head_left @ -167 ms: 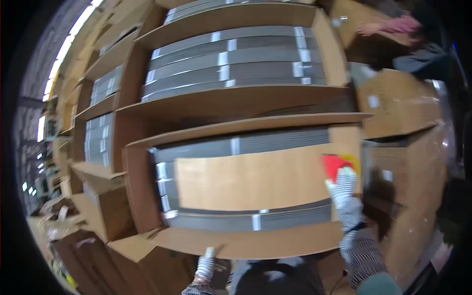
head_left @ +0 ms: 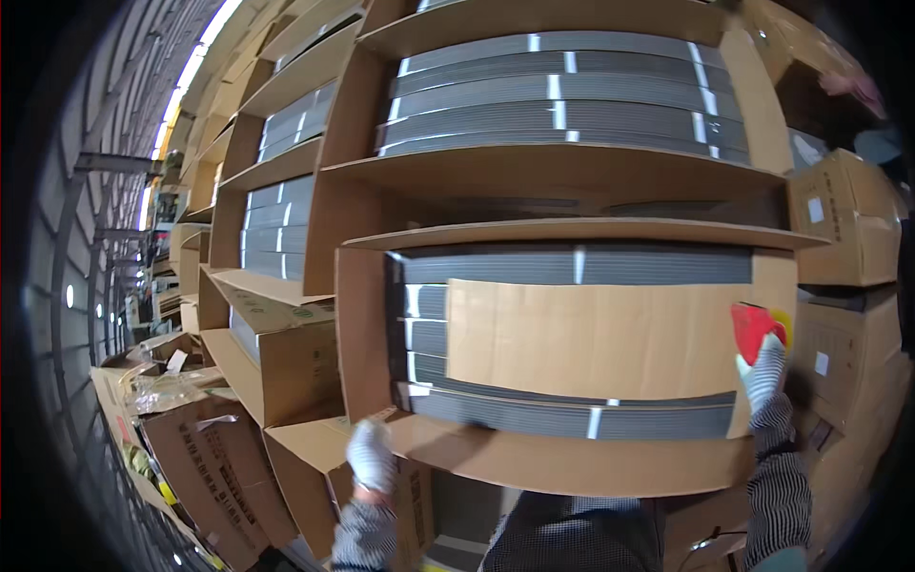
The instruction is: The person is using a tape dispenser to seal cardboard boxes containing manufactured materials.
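In front of me stands an open cardboard box (head_left: 365, 324), its flaps folded outward. Grey, ribbed-edged bundles (head_left: 667, 266) with white bands fill it. Across their top lies a flat brown cardboard sheet (head_left: 586, 336). My right hand (head_left: 765, 374), in a whitish glove, is closed on a red tape dispenser (head_left: 755, 331) with a yellow roll, at the box's right end. My left hand (head_left: 370, 458), also gloved, is at the front left corner, by the end of the front flap (head_left: 572, 464). Its fingers are blurred, and I cannot tell whether they grip the flap.
Behind is another open box (head_left: 572, 170) packed with similar grey bundles (head_left: 562, 114), and more such boxes run along the left. Closed cartons (head_left: 843, 219) are stacked at the right. Lower left lie opened cartons (head_left: 219, 477) and clear plastic wrap (head_left: 195, 389). Another person's hand (head_left: 848, 86) shows far right.
The view has swung left, so the boxes sit further right in it. My left hand has moved from the middle of the front flap to its left end. My right hand still holds the tape dispenser.
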`<act>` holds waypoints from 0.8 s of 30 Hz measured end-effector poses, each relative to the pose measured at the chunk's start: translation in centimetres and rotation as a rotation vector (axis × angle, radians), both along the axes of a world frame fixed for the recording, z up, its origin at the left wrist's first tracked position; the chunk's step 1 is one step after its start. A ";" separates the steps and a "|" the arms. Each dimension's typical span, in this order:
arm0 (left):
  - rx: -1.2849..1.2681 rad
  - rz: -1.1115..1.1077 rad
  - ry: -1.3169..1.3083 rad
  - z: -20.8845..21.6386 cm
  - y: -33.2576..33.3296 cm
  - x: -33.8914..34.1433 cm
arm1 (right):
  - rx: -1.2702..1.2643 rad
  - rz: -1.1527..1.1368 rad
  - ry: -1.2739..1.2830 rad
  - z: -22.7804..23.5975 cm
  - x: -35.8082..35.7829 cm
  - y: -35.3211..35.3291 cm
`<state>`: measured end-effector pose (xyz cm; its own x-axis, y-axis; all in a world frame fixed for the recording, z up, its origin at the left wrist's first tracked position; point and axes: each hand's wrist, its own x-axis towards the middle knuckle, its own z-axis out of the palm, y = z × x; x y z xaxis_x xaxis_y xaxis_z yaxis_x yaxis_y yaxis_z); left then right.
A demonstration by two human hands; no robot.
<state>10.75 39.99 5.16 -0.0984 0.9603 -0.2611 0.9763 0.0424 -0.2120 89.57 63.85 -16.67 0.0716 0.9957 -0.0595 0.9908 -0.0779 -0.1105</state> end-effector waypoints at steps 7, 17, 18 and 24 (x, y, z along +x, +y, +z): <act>0.298 1.071 -1.552 -4.5 18.1 -17.2 | 0.131 -0.107 0.216 -5.6 4.5 -0.8; -0.298 0.362 -0.260 -17.3 26.6 6.6 | -0.017 0.051 -0.012 2.7 2.2 1.3; -0.194 0.341 -0.264 -15.6 25.4 4.0 | 0.088 0.229 0.073 3.0 -4.0 3.6; -0.311 0.495 -0.303 -17.5 27.1 7.1 | 0.028 -0.198 0.234 2.4 1.2 1.5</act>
<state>17.90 67.07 -12.36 -0.3876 0.6958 -0.6046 0.8756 0.4829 -0.0055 90.76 65.37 -14.23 0.2521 0.9652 -0.0695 0.9041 -0.2605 -0.3388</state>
